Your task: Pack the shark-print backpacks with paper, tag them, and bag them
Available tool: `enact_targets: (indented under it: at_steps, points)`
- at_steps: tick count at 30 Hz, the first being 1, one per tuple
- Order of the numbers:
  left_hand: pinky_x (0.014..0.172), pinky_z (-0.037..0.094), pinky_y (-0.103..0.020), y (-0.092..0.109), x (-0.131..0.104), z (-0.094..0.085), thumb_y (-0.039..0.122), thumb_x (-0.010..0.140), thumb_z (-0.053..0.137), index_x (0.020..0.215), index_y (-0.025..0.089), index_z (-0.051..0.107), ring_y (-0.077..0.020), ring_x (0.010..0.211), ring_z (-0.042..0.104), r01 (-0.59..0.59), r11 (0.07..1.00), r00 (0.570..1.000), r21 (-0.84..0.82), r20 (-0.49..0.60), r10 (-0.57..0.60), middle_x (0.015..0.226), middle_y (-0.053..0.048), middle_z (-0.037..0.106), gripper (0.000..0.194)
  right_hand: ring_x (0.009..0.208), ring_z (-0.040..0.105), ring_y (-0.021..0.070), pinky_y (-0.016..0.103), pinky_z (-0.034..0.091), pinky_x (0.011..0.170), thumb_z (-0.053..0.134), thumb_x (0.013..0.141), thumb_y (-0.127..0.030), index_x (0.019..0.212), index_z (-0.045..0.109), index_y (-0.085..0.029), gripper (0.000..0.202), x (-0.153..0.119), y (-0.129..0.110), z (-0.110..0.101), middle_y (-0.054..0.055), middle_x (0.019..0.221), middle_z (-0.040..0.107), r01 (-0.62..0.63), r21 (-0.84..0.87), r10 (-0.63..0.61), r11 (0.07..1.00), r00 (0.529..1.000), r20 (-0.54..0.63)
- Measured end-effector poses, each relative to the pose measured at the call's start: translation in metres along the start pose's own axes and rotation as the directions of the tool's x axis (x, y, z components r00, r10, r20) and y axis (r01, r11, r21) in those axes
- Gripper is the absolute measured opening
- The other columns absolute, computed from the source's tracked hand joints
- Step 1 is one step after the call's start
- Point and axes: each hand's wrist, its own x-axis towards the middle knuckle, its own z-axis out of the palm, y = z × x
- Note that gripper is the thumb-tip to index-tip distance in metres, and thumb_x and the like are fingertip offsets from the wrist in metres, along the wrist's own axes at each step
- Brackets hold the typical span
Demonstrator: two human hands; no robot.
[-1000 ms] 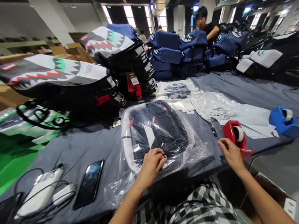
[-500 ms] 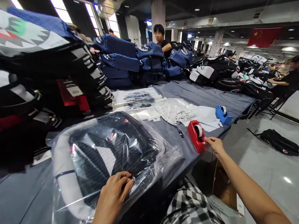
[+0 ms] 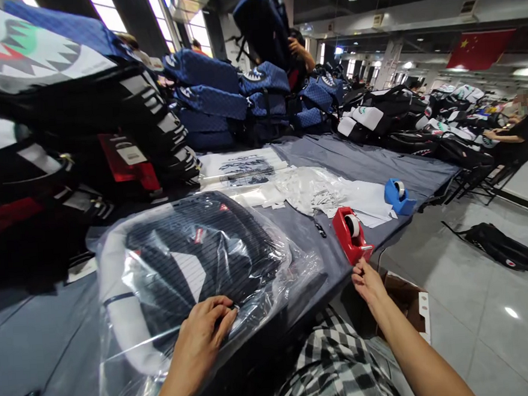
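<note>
A black backpack with a light grey border lies on the table inside a clear plastic bag. My left hand is closed on the bag's near edge, with its fingertips pinched together over the plastic. By the table's front edge stands a red tape dispenser with a white-cored roll. My right hand is just below the dispenser's cutting end, thumb and fingers pinched together. Whatever is between those fingertips is too small to make out.
A blue tape dispenser stands farther right, near white paper scraps and printed bags. Tall stacks of black backpacks rise at left, blue ones behind. A co-worker's hand holds up a blue backpack. An open carton sits below.
My right hand has drawn back from the red dispenser's cutting end, down and to the left. My left hand keeps its pinch on the bag. The co-worker has raised a blue backpack.
</note>
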Motion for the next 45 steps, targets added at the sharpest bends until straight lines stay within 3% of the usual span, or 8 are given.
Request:
enact_targets:
  at_steps: [3, 6, 14, 20, 25, 30, 39, 45]
  points:
    - [0.084, 0.048, -0.041, 0.012, -0.003, -0.002, 0.050, 0.088, 0.052, 0.070, 0.025, 0.070, -0.0263, 0.094, 0.062, 0.022, 1.000, 1.000, -0.007, 0.001, -0.022, 0.099, -0.006, 0.071, 0.036, 0.044, 0.015, 0.0060, 0.015, 0.013, 0.035, 0.077, 0.074, -0.055, 0.067, 0.038, -0.024, 0.050, -0.026, 0.003, 0.044, -0.011, 0.054, 0.027, -0.161, 0.038, 0.140, 0.986, 0.934, 0.329]
    - [0.088, 0.045, -0.040, 0.026, -0.005, -0.003, 0.039, 0.091, 0.052, 0.074, 0.023, 0.069, -0.0242, 0.097, 0.060, 0.032, 0.999, 0.999, -0.003, -0.024, -0.032, 0.101, -0.006, 0.070, 0.029, 0.045, 0.011, 0.0066, 0.017, 0.011, 0.037, 0.069, 0.083, -0.061, 0.074, 0.042, -0.024, 0.046, -0.044, -0.020, 0.083, -0.012, 0.055, 0.024, -0.272, -0.029, 0.201, 0.962, 0.630, 0.750]
    - [0.088, 0.040, -0.038, 0.046, -0.004, -0.013, 0.029, 0.096, 0.054, 0.077, 0.020, 0.065, -0.0207, 0.101, 0.058, 0.091, 0.994, 0.996, 0.056, 0.009, -0.092, 0.106, -0.003, 0.069, 0.024, 0.057, 0.038, 0.0091, 0.023, 0.026, 0.057, 0.062, 0.092, -0.041, 0.078, 0.057, -0.019, 0.027, 0.004, -0.095, 0.225, -0.007, 0.062, 0.045, 0.808, -0.029, 0.406, 0.589, -0.265, 0.875]
    - [0.089, 0.039, -0.039, 0.047, -0.005, -0.013, 0.028, 0.096, 0.055, 0.081, 0.020, 0.065, -0.0205, 0.102, 0.058, 0.084, 0.995, 0.996, 0.050, 0.002, -0.084, 0.106, -0.003, 0.068, 0.019, 0.063, 0.053, 0.0147, 0.025, 0.024, 0.057, 0.079, 0.081, -0.040, 0.098, 0.060, -0.025, 0.029, 0.007, -0.080, 0.255, -0.004, 0.071, 0.060, 0.996, -0.010, 0.513, 0.088, -0.037, 0.858]
    - [0.088, 0.040, -0.038, 0.042, -0.006, -0.011, 0.028, 0.096, 0.055, 0.080, 0.020, 0.064, -0.0206, 0.102, 0.058, 0.079, 0.996, 0.997, 0.034, 0.004, -0.080, 0.106, -0.003, 0.068, 0.020, 0.065, 0.056, 0.0157, 0.024, 0.027, 0.058, 0.077, 0.083, -0.045, 0.093, 0.057, -0.022, 0.032, 0.012, -0.074, 0.223, -0.003, 0.072, 0.061, 0.954, -0.277, 0.249, 0.113, 0.243, 0.938]
    - [0.090, 0.042, -0.039, 0.042, -0.003, -0.011, 0.030, 0.097, 0.051, 0.079, 0.020, 0.064, -0.0203, 0.101, 0.059, 0.060, 0.998, 0.998, 0.015, 0.012, -0.060, 0.106, -0.003, 0.068, 0.025, 0.072, 0.057, 0.0135, 0.025, 0.024, 0.057, 0.087, 0.072, -0.042, 0.082, 0.060, -0.022, 0.035, -0.013, -0.051, 0.203, -0.003, 0.082, 0.063, 0.973, -0.153, 0.262, 0.170, 0.105, 0.959]
    - [0.111, 0.028, -0.055, 0.024, -0.064, -0.057, 0.032, 0.093, 0.059, 0.080, 0.022, 0.061, -0.0280, 0.127, 0.049, 0.130, 0.969, 0.985, 0.208, -0.140, -0.102, 0.121, -0.005, 0.067, 0.017, 0.070, 0.058, 0.0156, 0.026, 0.022, 0.056, 0.089, 0.066, -0.043, 0.074, 0.059, -0.022, 0.037, -0.014, -0.045, 0.214, -0.002, 0.077, 0.064, 0.973, -0.199, 0.326, 0.114, 0.153, 0.933]
    - [0.105, 0.040, -0.049, -0.008, -0.071, -0.061, 0.037, 0.092, 0.054, 0.076, 0.023, 0.061, -0.0259, 0.117, 0.057, 0.269, 0.959, 0.948, -0.087, -0.152, -0.280, 0.119, -0.006, 0.068, 0.023, 0.077, 0.060, 0.0174, 0.028, 0.047, 0.070, 0.073, 0.079, -0.053, 0.095, 0.065, -0.021, 0.037, -0.012, -0.057, 0.160, 0.004, 0.092, 0.067, 0.771, -0.176, 0.073, 0.612, 0.166, 0.983]
